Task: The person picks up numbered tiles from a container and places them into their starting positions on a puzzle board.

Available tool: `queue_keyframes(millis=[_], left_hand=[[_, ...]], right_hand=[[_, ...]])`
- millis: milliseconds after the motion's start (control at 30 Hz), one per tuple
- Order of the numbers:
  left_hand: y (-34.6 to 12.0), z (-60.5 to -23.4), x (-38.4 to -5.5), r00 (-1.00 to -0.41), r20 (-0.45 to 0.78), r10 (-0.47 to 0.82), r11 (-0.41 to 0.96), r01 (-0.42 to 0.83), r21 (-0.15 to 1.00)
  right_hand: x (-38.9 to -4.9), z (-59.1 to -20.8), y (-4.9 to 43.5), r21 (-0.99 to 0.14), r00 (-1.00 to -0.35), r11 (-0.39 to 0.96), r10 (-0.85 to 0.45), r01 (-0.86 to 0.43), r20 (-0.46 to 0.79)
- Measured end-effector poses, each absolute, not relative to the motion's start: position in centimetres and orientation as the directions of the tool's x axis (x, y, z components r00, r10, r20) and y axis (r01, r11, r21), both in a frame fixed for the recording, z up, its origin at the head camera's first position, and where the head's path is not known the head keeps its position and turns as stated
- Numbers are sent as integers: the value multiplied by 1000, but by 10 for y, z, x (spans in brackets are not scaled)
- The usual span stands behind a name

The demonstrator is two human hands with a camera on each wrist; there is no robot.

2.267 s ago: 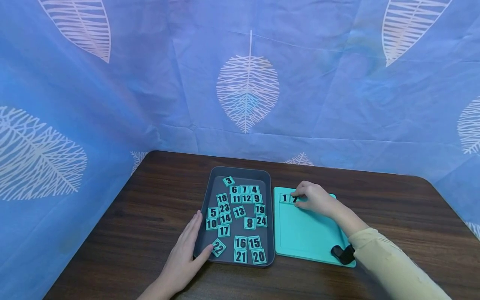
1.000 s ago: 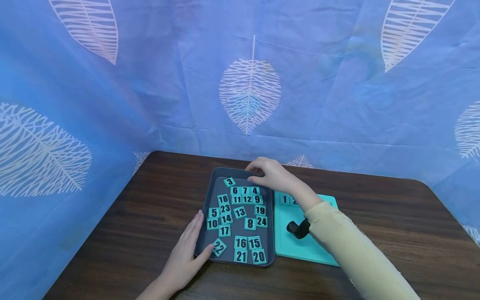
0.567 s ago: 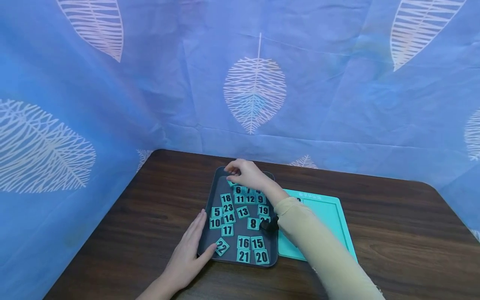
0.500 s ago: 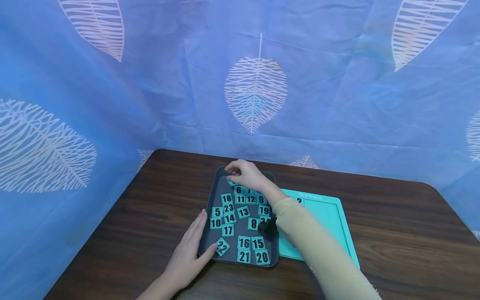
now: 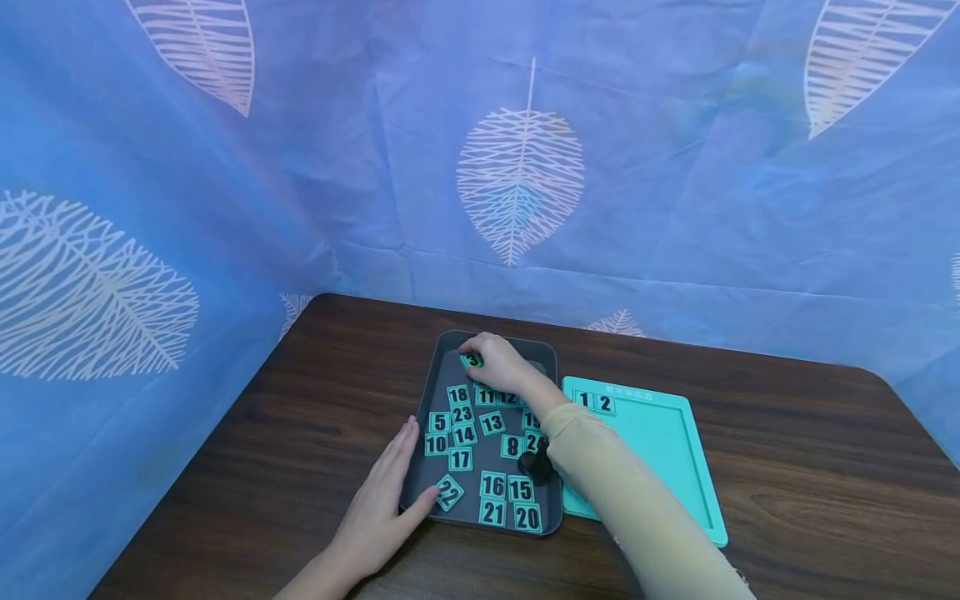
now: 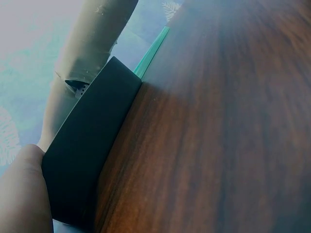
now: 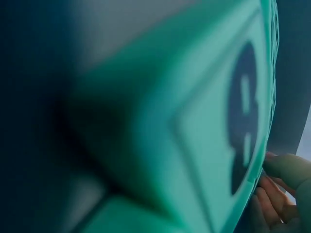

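Observation:
My right hand (image 5: 501, 365) reaches into the far end of a dark grey tray (image 5: 431, 379) and pinches the green number 3 tile (image 5: 472, 360) between thumb and fingers. In the right wrist view, the fingers (image 7: 277, 199) show at the lower right, behind a large blurred tile (image 7: 209, 126) close to the camera. My left hand (image 5: 378, 504) rests against the tray's left side, fingers straight, the thumb over the near left corner by the number 22 tile (image 5: 450, 492). The left wrist view shows that thumb (image 6: 24, 187) at the tray wall (image 6: 87, 141).
Several numbered tiles lie face up in the tray, some under my right arm. Right beside it, a turquoise board (image 5: 660, 450) holds the number 1 tile (image 5: 584, 401) and number 2 tile (image 5: 605, 404) at its upper left. A black object (image 5: 534, 465) sits at my right wrist's sleeve. Brown tabletop (image 5: 262, 467) surrounds everything.
My right hand has left the number 2 tile on the board, moved left over the tray and taken hold of the number 3 tile. The left hand has stayed at the tray.

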State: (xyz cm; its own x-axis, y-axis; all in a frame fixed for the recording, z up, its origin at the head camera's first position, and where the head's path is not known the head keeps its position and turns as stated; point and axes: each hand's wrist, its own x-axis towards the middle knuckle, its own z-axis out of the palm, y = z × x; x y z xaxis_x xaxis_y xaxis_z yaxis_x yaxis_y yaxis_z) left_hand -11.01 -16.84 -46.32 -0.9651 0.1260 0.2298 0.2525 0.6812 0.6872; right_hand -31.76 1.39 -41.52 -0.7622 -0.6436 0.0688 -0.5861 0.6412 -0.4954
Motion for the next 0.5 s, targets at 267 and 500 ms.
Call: queue_keyframes(millis=[267, 500], left_hand=[[-167, -462, -110, -967, 222, 125, 679, 247, 692], [-167, -461, -110, -968, 218, 127, 676, 245, 695]], right_hand=[[-314, -411, 12, -492, -775, 673, -632, -553, 6], [-314, -412, 11, -477, -766, 672, -642, -567, 6]])
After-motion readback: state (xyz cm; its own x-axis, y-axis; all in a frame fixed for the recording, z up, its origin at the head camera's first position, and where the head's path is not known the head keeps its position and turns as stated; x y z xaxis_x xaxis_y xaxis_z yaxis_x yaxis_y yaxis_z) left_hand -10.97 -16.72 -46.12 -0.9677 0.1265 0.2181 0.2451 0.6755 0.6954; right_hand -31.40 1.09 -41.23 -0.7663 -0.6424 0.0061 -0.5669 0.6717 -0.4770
